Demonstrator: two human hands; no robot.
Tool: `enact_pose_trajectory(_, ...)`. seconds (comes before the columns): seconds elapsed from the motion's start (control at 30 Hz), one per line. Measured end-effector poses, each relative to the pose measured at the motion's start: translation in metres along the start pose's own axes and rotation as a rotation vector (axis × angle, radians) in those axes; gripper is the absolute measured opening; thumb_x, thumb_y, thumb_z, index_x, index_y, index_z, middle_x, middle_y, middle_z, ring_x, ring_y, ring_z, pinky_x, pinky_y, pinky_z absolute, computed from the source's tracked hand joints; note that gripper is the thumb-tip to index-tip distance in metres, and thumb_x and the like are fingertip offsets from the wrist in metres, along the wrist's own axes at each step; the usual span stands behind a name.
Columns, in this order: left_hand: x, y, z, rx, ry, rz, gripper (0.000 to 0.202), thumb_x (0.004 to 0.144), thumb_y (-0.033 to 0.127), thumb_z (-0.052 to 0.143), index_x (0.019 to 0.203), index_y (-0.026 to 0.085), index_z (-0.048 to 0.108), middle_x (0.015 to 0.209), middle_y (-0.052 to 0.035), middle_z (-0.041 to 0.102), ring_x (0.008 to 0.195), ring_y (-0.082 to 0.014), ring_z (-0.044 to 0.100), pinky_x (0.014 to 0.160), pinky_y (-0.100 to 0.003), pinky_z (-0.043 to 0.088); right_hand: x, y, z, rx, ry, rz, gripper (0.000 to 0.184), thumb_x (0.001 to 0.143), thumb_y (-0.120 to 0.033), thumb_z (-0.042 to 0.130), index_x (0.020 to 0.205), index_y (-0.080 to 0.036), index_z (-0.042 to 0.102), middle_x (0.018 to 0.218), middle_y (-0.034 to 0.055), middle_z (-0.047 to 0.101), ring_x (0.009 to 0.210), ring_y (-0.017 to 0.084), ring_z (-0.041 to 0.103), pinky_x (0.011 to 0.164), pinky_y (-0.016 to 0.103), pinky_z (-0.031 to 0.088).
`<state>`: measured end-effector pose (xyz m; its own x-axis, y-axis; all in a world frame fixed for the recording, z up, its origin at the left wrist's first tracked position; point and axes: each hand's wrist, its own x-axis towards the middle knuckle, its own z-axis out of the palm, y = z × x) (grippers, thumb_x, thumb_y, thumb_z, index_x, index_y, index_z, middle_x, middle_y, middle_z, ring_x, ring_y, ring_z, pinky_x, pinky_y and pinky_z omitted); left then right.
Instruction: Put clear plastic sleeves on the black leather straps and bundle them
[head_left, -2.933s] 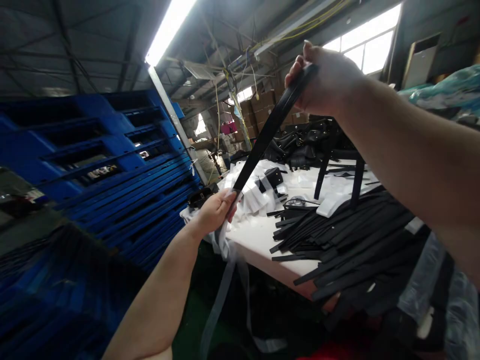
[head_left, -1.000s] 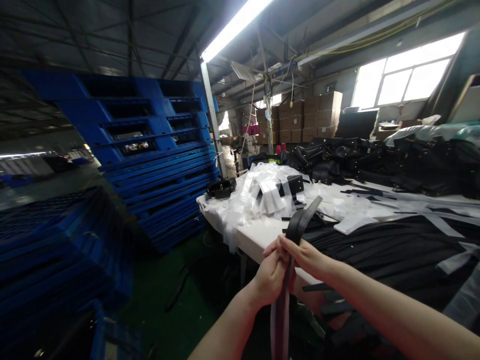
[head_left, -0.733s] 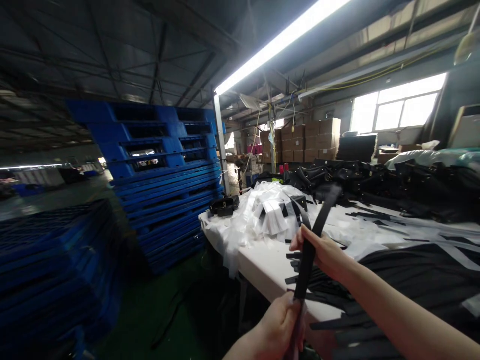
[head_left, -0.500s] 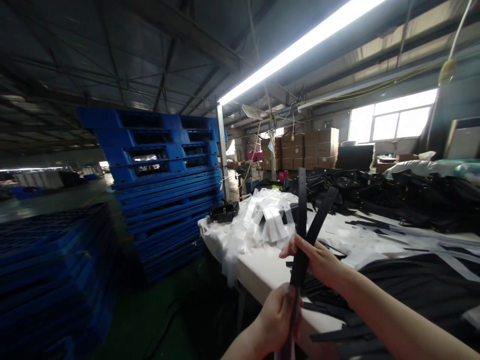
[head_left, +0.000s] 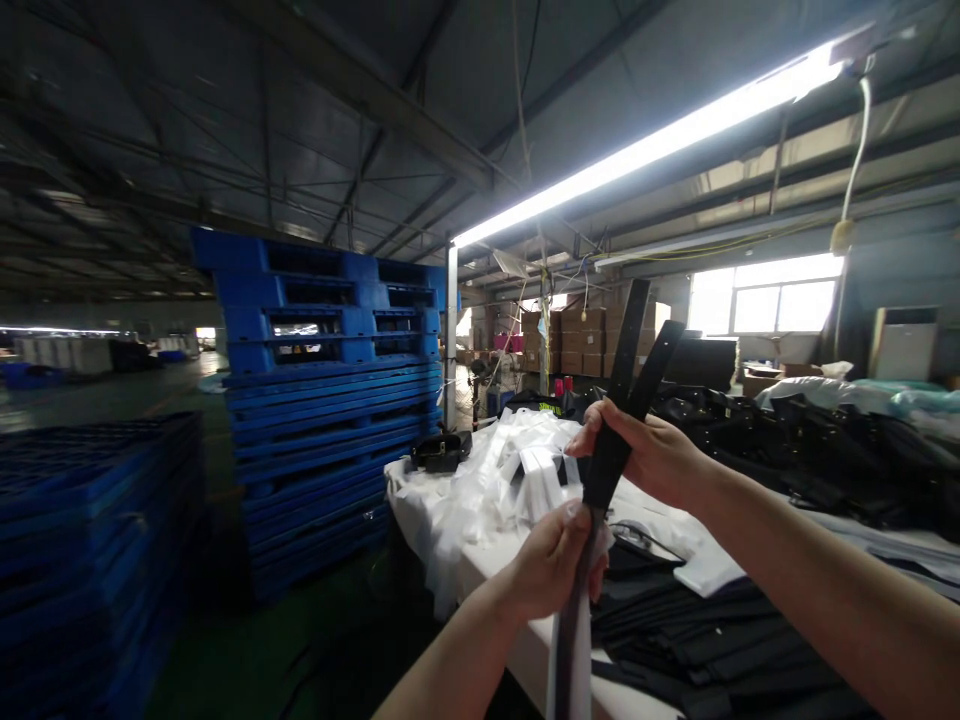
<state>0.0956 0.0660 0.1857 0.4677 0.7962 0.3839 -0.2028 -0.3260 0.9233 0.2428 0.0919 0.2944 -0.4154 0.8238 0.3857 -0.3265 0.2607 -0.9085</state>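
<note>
Two flat black straps (head_left: 628, 345) with small holes near their tips are held up in front of me, spread apart at the top and overlapping lower down. My right hand (head_left: 649, 450) is closed around them at mid-length, with thumb and fingers on either side. Below it, my left hand (head_left: 551, 560) grips the straps where a translucent plastic sleeve (head_left: 566, 660) covers their lower part. More black straps (head_left: 697, 630) lie in a spread pile on the white-covered table beneath my right forearm.
A heap of clear plastic sleeves (head_left: 517, 455) covers the table's far left corner, beside a small black bag (head_left: 441, 451). Black bags (head_left: 825, 440) are piled along the right. Blue pallets (head_left: 330, 400) stand stacked on the left, with a lower stack (head_left: 97, 520) nearer me. Cartons (head_left: 581, 335) stand behind.
Both hands and the straps have risen in view, and the straps lean further right. My view has tilted up a little. The grip of both hands stays on the straps.
</note>
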Motion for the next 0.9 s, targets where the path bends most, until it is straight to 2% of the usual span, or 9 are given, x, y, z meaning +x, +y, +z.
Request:
enact_pose_trajectory(0.13,0.02,0.023,0.001,-0.025,0.084,0.096,0.063,0.086,0.078,0.04,0.078,0.016,0.05,0.051,0.0028,0.048,0.038,-0.0081,0.045,0.037,-0.02,0.032,-0.009,0.013,0.01,-0.141,-0.106,0.105,0.048,0.078,-0.066,0.066,0.083,-0.019,0.058,0.08,0.0067,0.073,0.056,0.018,0.064,0.052,0.03,0.05)
enact_pose_trajectory(0.2,0.023,0.028,0.004,-0.021,0.113,0.094,0.063,0.086,0.077,0.041,0.077,0.016,0.049,0.05,0.0031,0.048,0.037,-0.0078,0.044,0.036,-0.02,0.031,-0.011,0.013,0.011,-0.192,-0.104,0.141,0.05,0.078,-0.068,0.064,0.086,-0.019,0.061,0.083,0.0079,0.074,0.05,0.018,0.062,0.046,0.03,0.048)
enact_pose_trajectory(0.37,0.022,0.02,0.011,-0.055,0.016,0.034,0.062,0.083,0.08,0.042,0.074,0.018,0.044,0.047,0.0052,0.045,0.034,-0.0064,0.04,0.035,-0.02,0.028,0.003,-0.012,-0.003,-0.071,0.221,-0.066,0.041,0.073,-0.056,0.078,0.085,-0.018,0.069,0.083,0.0069,0.074,0.084,0.02,0.071,0.083,0.031,0.056)
enact_pose_trajectory(0.43,0.023,0.018,0.012,-0.07,0.025,0.04,0.062,0.082,0.08,0.042,0.075,0.019,0.043,0.046,0.0058,0.044,0.033,-0.0065,0.039,0.035,-0.019,0.028,0.007,-0.015,-0.004,-0.072,0.243,-0.077,0.04,0.073,-0.055,0.078,0.083,-0.018,0.069,0.079,0.0065,0.074,0.083,0.02,0.071,0.085,0.032,0.056)
enact_pose_trajectory(0.5,0.026,0.022,0.012,-0.074,0.068,0.06,0.062,0.082,0.08,0.042,0.076,0.018,0.045,0.047,0.0058,0.045,0.033,-0.0067,0.04,0.035,-0.019,0.028,0.006,-0.01,0.0,-0.109,0.188,-0.041,0.043,0.072,-0.058,0.077,0.081,-0.017,0.067,0.08,0.008,0.074,0.079,0.02,0.071,0.078,0.031,0.057)
enact_pose_trajectory(0.63,0.032,0.034,0.012,-0.063,0.158,0.089,0.064,0.081,0.081,0.043,0.077,0.017,0.048,0.048,0.005,0.047,0.034,-0.0072,0.041,0.034,-0.02,0.03,-0.003,0.002,0.011,-0.251,0.013,0.117,0.055,0.073,-0.067,0.071,0.094,-0.016,0.066,0.088,0.0107,0.075,0.053,0.018,0.065,0.045,0.029,0.049)
enact_pose_trajectory(0.7,0.033,0.036,0.013,-0.072,0.156,0.091,0.063,0.081,0.081,0.044,0.077,0.018,0.047,0.047,0.0058,0.046,0.033,-0.0067,0.04,0.034,-0.02,0.029,-0.001,-0.002,0.01,-0.283,0.067,0.055,0.058,0.073,-0.064,0.072,0.105,-0.017,0.064,0.09,0.0102,0.075,0.055,0.018,0.066,0.047,0.029,0.051)
enact_pose_trajectory(0.8,0.032,0.032,0.013,-0.068,0.088,0.085,0.061,0.082,0.079,0.043,0.076,0.019,0.044,0.046,0.0072,0.044,0.032,-0.0056,0.037,0.034,-0.018,0.027,0.007,-0.018,0.002,-0.323,0.258,-0.214,0.064,0.072,-0.056,0.077,0.122,-0.02,0.057,0.087,0.0056,0.074,0.072,0.019,0.07,0.065,0.031,0.056)
enact_pose_trajectory(0.9,0.032,0.026,0.014,-0.046,0.076,0.087,0.06,0.084,0.079,0.04,0.076,0.019,0.044,0.045,0.0073,0.043,0.032,-0.0058,0.037,0.033,-0.018,0.026,0.012,-0.028,-0.007,-0.473,0.268,-0.327,0.062,0.075,-0.057,0.073,0.125,-0.024,0.056,0.08,0.0022,0.073,0.065,0.017,0.067,0.062,0.03,0.054)
